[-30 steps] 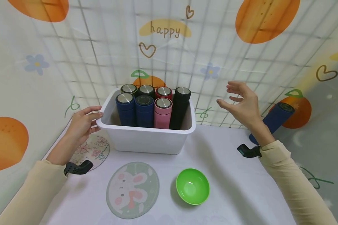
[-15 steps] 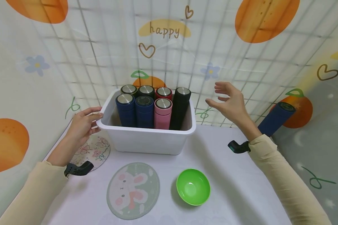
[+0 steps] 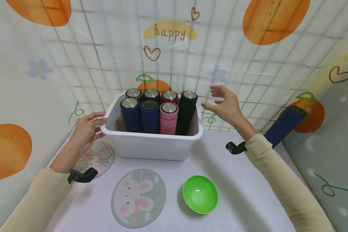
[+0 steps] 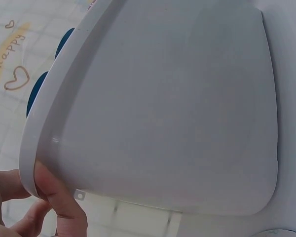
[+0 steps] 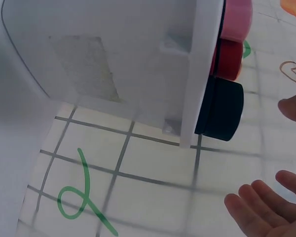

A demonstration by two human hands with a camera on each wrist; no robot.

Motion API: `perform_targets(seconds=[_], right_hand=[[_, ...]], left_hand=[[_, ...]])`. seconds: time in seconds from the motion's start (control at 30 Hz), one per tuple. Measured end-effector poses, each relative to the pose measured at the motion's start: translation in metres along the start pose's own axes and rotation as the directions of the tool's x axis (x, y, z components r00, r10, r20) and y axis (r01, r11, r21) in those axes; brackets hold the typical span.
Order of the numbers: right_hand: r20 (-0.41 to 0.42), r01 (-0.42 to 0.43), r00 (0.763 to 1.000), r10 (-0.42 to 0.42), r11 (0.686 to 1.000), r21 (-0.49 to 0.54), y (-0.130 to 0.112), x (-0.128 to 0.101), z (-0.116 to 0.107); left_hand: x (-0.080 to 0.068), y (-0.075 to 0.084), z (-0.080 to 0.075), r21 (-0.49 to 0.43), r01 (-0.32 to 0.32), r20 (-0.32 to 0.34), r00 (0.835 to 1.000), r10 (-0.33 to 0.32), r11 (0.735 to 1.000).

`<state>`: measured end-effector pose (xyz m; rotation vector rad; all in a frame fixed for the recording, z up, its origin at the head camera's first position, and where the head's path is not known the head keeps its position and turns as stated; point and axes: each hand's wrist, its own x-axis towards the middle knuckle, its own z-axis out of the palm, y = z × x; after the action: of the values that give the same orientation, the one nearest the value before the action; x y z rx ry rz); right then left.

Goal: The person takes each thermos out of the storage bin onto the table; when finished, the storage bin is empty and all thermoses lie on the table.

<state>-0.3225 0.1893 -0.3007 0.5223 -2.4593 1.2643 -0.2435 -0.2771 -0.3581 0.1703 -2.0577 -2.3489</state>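
Note:
A white bin (image 3: 153, 146) stands at the back of the table. Several upright bottles fill it, among them a navy bottle (image 3: 130, 114), a pink bottle (image 3: 168, 117) and a tall black bottle (image 3: 187, 111). My left hand (image 3: 100, 127) grips the bin's left rim, thumb on top. In the left wrist view a finger (image 4: 61, 205) presses the bin wall (image 4: 177, 113) under the rim. My right hand (image 3: 216, 100) hovers open with fingers spread, just right of the tall black bottle and touching nothing. The right wrist view shows its fingertips (image 5: 256, 212) beside the bin wall (image 5: 113, 59).
Another navy bottle (image 3: 284, 125) leans against the patterned wall at the right. A green bowl (image 3: 200, 194) and a round rabbit mat (image 3: 138, 197) lie in front of the bin. A floral coaster (image 3: 97, 156) lies under my left wrist.
My right hand has moved left, from near the leaning navy bottle toward the bin's right side, staying open. The left hand has kept its hold on the rim.

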Motion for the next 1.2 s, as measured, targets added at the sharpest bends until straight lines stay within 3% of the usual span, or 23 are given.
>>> perform_targets(seconds=[0.63,1.2], right_hand=[[0.090,-0.014,0.996,0.016,1.000,-0.024,0.003,0.023,0.027],[0.139,-0.014,0.990,0.034,0.990,-0.140,-0.005,0.036,0.046]], left_hand=[[-0.001,-0.001,0.000,0.012,-0.010,-0.001,1.000,0.010,1.000],[0.001,-0.004,-0.001,0.014,-0.033,0.006,0.999,0.033,0.999]])
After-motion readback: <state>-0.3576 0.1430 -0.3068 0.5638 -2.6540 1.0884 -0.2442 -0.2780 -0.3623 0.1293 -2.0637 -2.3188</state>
